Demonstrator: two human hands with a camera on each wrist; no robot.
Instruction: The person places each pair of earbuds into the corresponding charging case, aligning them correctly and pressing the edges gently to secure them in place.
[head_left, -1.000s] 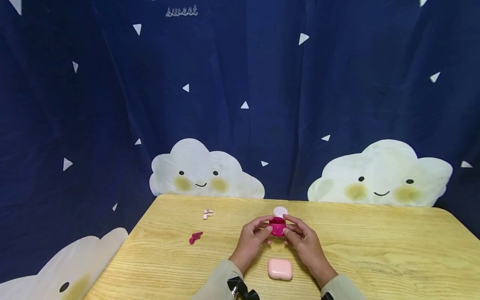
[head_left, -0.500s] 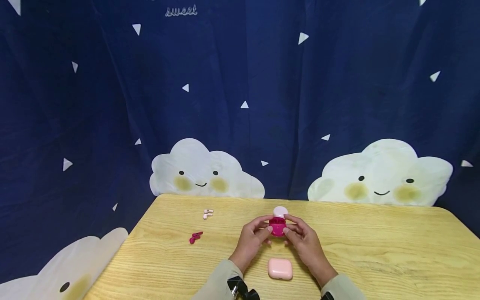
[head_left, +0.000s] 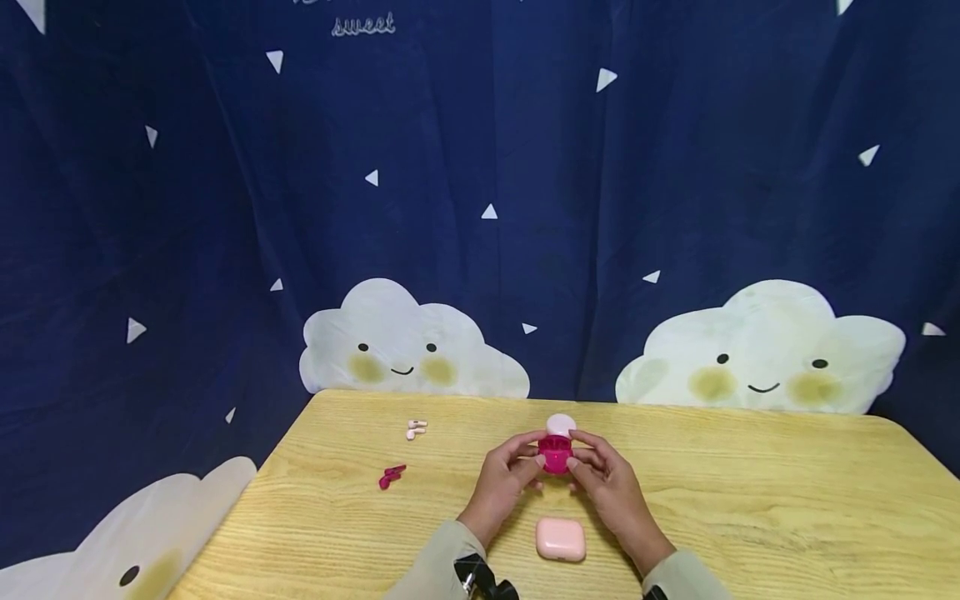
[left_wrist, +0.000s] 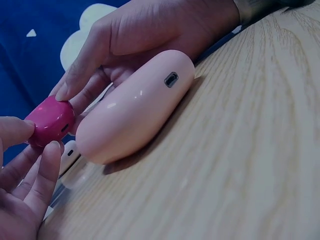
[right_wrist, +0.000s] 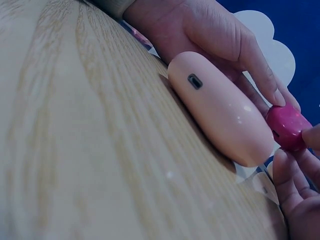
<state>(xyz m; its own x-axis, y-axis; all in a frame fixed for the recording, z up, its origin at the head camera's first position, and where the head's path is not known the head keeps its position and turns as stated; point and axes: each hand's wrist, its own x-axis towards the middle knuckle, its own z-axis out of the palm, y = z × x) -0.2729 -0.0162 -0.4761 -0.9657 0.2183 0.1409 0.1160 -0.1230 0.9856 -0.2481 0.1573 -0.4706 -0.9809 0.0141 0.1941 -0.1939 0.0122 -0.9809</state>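
Between both hands is a small magenta earbud case (head_left: 556, 455), its lid standing up and its inner slots facing me. My left hand (head_left: 504, 475) grips its left side, thumb on the front and index finger at the lid. The right hand (head_left: 609, 485) grips the right side in the same way. Just behind the case sits a round white case (head_left: 561, 425), its lower part hidden. A larger light pink earbud case (head_left: 560, 538) lies closed on the table between the forearms; its charging port shows in the left wrist view, where the pink case (left_wrist: 135, 110) fills the middle.
To the left on the wooden table (head_left: 720, 500) lie two magenta earbuds (head_left: 391, 476). Farther back is a pair of whitish earbuds (head_left: 416, 429). A dark blue curtain (head_left: 450, 167) with clouds hangs behind the table's far edge.
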